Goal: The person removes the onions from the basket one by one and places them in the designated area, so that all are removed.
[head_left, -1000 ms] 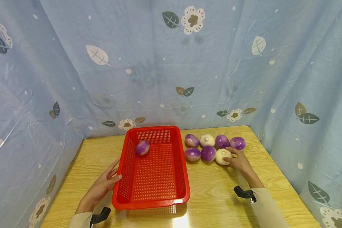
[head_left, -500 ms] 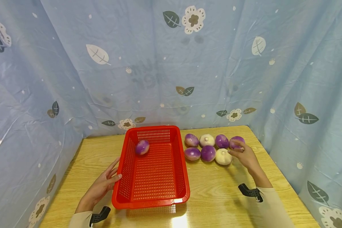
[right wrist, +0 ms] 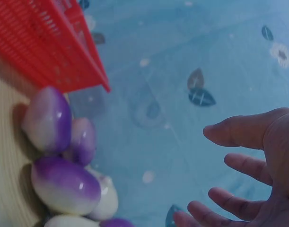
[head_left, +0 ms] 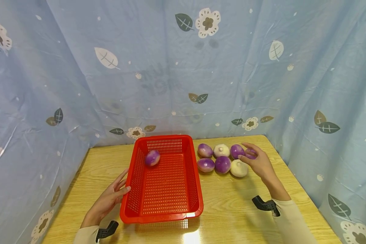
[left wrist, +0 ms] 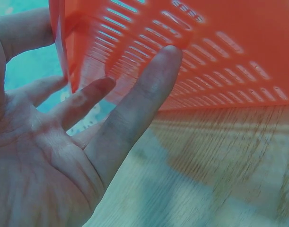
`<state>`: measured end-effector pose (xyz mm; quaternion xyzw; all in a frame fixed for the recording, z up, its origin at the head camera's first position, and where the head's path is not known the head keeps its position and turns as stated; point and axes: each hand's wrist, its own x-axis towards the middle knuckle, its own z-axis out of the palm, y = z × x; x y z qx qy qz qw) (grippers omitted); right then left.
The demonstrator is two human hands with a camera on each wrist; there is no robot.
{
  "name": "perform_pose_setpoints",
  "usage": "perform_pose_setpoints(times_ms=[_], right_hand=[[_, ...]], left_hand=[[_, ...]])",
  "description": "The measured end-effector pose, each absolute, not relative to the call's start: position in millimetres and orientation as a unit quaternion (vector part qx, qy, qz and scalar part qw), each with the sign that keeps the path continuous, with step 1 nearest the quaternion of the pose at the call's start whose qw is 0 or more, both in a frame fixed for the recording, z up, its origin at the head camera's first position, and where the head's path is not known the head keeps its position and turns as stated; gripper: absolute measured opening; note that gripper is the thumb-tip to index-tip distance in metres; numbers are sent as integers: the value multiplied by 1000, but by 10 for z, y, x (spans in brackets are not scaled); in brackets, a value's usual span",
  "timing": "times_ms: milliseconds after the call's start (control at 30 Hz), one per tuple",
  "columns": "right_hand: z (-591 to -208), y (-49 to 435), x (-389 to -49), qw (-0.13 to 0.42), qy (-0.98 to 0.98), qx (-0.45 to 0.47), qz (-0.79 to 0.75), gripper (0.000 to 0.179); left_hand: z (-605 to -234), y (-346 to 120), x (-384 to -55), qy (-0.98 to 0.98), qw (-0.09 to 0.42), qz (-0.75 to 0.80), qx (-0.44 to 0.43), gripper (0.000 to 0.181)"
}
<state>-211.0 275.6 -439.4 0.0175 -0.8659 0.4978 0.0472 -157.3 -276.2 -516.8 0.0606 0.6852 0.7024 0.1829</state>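
Observation:
My left hand [head_left: 106,200] is at the left side of a red plastic basket [head_left: 161,218]. Its fingers are extended and touch the perforated wall, as the left wrist view also shows. Inside, near the back left, lies one purple-and-white turnip [head_left: 152,158]. Right of the basket, several turnips stand in two rows; a whitish one [head_left: 239,168] ends the front row. Above that right end hovers my right hand [head_left: 260,163], fingers spread and holding nothing. It partly covers the purple turnip [head_left: 250,153] at the back right.
A wooden table [head_left: 228,210] carries everything. Blue patterned cloth [head_left: 158,67] hangs behind and on both sides. The front-row purple turnips [head_left: 206,165] sit close to the basket's right wall.
My right hand has come off the whitish front turnip, lifted away, then shifted slightly back over the turnips. The left hand, basket and turnips have stayed put.

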Motion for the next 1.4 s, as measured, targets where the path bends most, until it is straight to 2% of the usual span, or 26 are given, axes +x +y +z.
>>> perform_pose_setpoints(times_ms=[467,700,900,1133,1400], right_hand=[[-4277,2400,-2076,42,-851,82,517,59],[-4313,2084,-2148,41,-825,140,546,56],[-4272,1822,-2145,20,-820,159,549,56],[-4292,1553,-2179,24,-817,198,541,59],[-4263,1280,-2159,9,-811,231,538,55]], left_hand=[[-5157,-2758,-1565,691,179,698,58,74],[-5141,-2766,-1562,689,180,700,63,74],[-5167,-2748,-1557,682,186,704,62,75],[-5163,-2737,-1555,688,180,701,58,75],[-5157,-2745,-1553,688,184,700,61,75]])
